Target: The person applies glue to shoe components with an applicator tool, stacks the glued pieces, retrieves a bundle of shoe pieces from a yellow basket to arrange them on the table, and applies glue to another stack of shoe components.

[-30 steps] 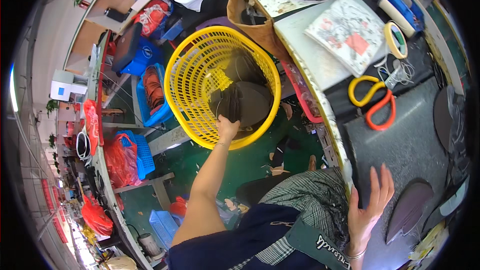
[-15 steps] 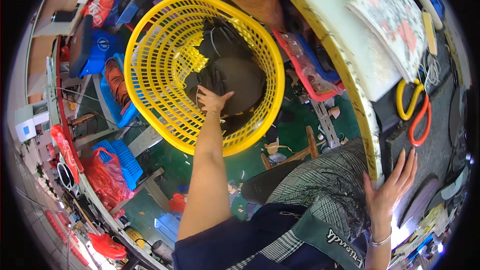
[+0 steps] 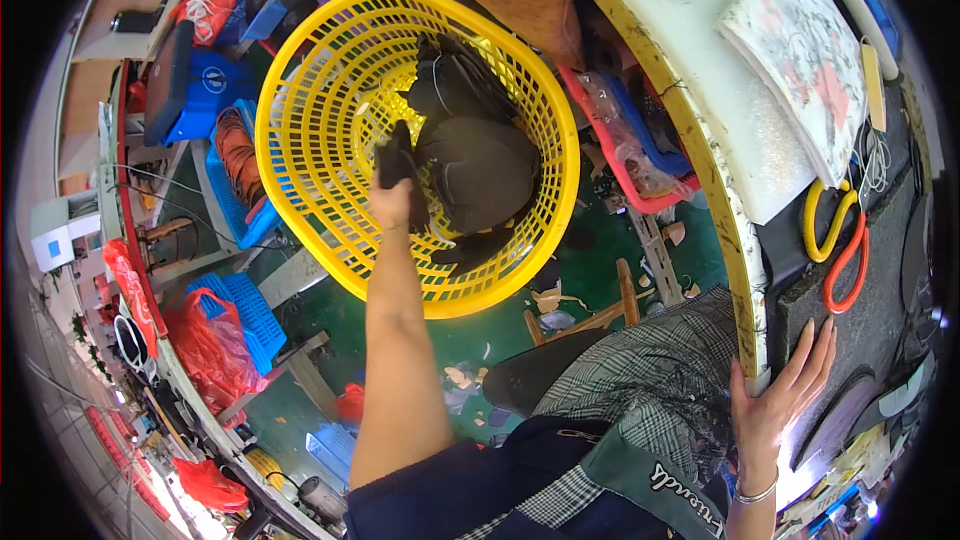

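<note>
A large yellow plastic basket (image 3: 268,140) stands in front of me with dark brown, flat material pieces (image 3: 480,165) piled inside. My left hand (image 3: 391,205) reaches into it, fingers closed round a small stack of dark pieces (image 3: 397,157) held above the basket's left side. Whether the stack is leather or fabric I cannot tell. My right hand (image 3: 782,390) lies flat at the edge of the worktable (image 3: 738,285), fingers spread and holding nothing. Just beyond its fingertips are scissors (image 3: 843,262) with one yellow and one orange handle.
A white board (image 3: 690,70) and a stained pad (image 3: 795,60) lie on the worktable. Right of the basket sits a pink tray (image 3: 650,202); on the left are blue baskets (image 3: 255,325) and a red plastic bag (image 3: 205,350). Scraps litter the green floor (image 3: 440,345).
My left hand has gone from spread fingers on the pile to gripping a small stack of dark pieces, moved slightly left and lifted. My right hand stays on the table edge.
</note>
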Available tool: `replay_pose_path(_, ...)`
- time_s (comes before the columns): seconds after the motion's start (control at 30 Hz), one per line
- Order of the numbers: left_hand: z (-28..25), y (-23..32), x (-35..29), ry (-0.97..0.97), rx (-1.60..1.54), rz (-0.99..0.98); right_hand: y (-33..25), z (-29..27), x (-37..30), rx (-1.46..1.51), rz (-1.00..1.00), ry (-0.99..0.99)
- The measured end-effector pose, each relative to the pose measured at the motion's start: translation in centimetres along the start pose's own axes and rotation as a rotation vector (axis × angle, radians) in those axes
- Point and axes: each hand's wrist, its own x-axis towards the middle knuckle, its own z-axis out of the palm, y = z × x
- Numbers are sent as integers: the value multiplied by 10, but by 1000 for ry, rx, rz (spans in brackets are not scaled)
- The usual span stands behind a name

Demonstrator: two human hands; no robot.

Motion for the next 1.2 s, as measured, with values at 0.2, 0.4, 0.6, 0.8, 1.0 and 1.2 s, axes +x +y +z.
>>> replay_pose_path(0.2, -97, -6, 22, -128, -757, -483, -3, -5, 3, 5, 3, 23)
replay_pose_path(0.4, -142, 88, -61, -336, -1112, -290, 0, -7, -1, -11, 33, 25)
replay_pose_path(0.6, -127, 154, -101, -956, -1666, -35, 3, -13, -7, -2, 64, 16)
replay_pose_path(0.8, -112, 341, -168, -1229, -1702, -87, 0, -29, -4, 151, 15, -9)
replay_pose_path(1.0, -26, 485, -180, -1381, -1065, 138, 4, -44, 28, 804, 115, 450)
replay_pose_path(1.2, 8, 449, -156, -798, -785, 617, 2, -24, 107, 456, -25, 376)
